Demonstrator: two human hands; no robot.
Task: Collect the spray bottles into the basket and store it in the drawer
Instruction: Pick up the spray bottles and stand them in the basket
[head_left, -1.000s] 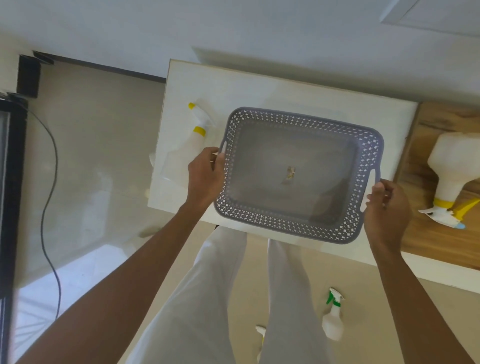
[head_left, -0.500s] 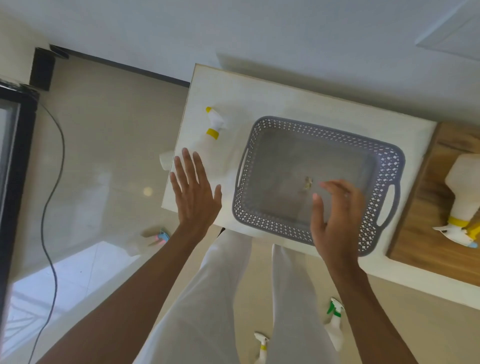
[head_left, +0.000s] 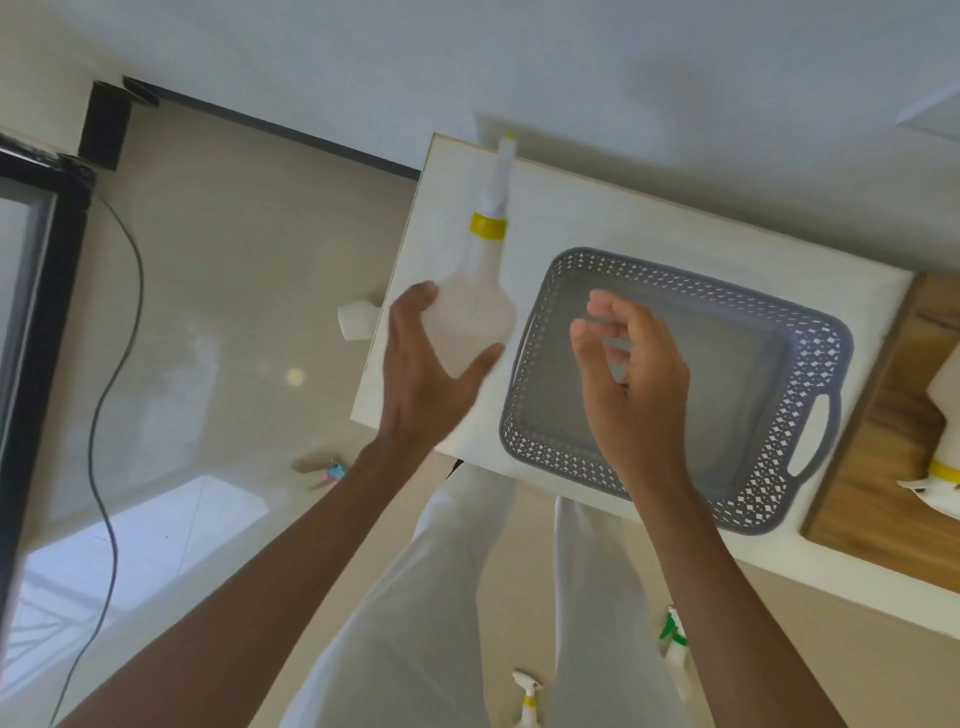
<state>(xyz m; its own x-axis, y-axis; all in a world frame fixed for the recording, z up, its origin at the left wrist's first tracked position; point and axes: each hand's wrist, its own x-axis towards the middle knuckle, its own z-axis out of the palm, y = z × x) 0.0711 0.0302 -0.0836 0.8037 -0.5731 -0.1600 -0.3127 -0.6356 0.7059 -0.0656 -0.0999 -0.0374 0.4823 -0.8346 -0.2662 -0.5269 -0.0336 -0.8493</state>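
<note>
A grey perforated basket (head_left: 810, 345) sits empty on the white table (head_left: 623, 208). Left of it, my left hand (head_left: 423, 379) wraps around the base of a translucent white spray bottle (head_left: 475, 306) with a yellow collar. Its nozzle points toward the far wall, and the bottle is blurred. My right hand (head_left: 636, 379) hovers over the basket's left half with loosely curled fingers and nothing in it. A second white bottle (head_left: 946, 410) with a yellow collar lies on the wooden board (head_left: 878, 467) at the right edge.
On the floor by my legs stand a green-topped spray bottle (head_left: 675, 647) and a yellow-collared one (head_left: 527, 701). A white object (head_left: 357, 320) lies on the floor beside the table's left edge. A black cable (head_left: 106, 415) runs across the floor at left.
Both hands let go of the basket handles. My left hand went left and closed around the yellow-collared bottle, which now points up the table. My right hand moved over the basket.
</note>
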